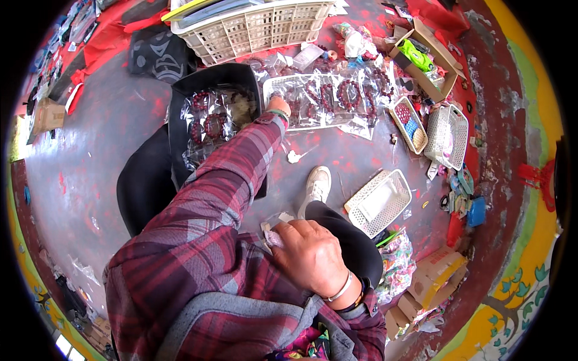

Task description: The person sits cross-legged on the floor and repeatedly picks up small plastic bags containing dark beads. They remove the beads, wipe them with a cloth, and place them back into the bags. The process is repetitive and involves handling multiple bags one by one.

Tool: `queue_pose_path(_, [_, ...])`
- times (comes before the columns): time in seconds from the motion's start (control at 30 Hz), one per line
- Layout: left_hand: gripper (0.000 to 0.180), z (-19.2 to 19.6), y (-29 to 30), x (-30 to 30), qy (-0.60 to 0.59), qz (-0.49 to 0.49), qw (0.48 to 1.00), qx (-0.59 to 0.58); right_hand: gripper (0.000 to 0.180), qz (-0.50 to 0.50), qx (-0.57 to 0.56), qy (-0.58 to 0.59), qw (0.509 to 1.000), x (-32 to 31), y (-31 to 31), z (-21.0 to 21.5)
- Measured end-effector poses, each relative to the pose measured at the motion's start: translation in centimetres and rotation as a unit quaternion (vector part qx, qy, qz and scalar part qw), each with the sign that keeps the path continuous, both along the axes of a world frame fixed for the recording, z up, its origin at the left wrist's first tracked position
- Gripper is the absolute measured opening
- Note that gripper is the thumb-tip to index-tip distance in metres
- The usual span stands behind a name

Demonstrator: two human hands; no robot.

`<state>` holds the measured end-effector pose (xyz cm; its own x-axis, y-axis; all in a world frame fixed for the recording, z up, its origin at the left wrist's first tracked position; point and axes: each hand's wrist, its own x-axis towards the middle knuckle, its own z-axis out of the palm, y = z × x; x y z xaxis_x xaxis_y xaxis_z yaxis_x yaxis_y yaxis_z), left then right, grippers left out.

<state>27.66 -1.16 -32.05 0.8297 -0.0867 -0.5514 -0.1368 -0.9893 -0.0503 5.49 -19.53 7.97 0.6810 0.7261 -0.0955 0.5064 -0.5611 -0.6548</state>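
At left, on the grey floor (102, 174), a black bin (180, 120) with bagged red bracelets (215, 125) inside. Just above it, a cream crate (259, 36). Beside the bin, reaching from a plaid sleeve (211, 180), left hand (279, 106) at the left end of a white tray (266, 90) spread with more bagged bracelets; fingertips among the bags, cannot tell whether open or closed. Lower centre, over the lap, right hand (310, 256), closed on a pale wad (274, 239). Beyond it, a white shoe (319, 183). Further right, a white basket (391, 219), a small basket (416, 150) of red and blue pieces, a carton (448, 84) and a second white basket (461, 132)
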Motion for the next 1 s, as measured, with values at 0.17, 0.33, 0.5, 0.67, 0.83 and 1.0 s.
queue_pose_path(0.17, [0.026,2.2,0.1,-1.4,-0.14,0.403,0.872,-0.24,0.025,0.004,0.012,-0.018,1.0,-0.3,0.6,-0.1])
queue_pose_path(0.33, [0.021,14.9,0.9,-5.8,-0.169,0.437,0.711,-0.525,0.019,-0.063,0.028,-0.016,0.998,-0.8,0.4,1.0])
queue_pose_path(0.5, [0.033,25.2,4.1,-13.7,0.085,0.382,0.208,-0.896,0.019,-0.311,0.218,0.195,0.904,-0.3,-2.0,0.0])
queue_pose_path(0.67, [0.06,32.2,5.8,-20.1,0.154,0.236,0.106,-0.953,0.028,-0.332,0.43,0.329,0.773,0.5,-1.2,1.2])
queue_pose_path(0.83, [0.052,34.2,6.6,-23.0,0.128,0.241,0.185,-0.944,0.034,-0.321,0.478,0.374,0.727,0.3,0.0,0.7])
queue_pose_path(1.0, [0.043,34.5,6.7,-25.9,0.173,0.272,0.199,-0.925,0.035,-0.304,0.564,0.322,0.698,0.3,1.1,1.1])
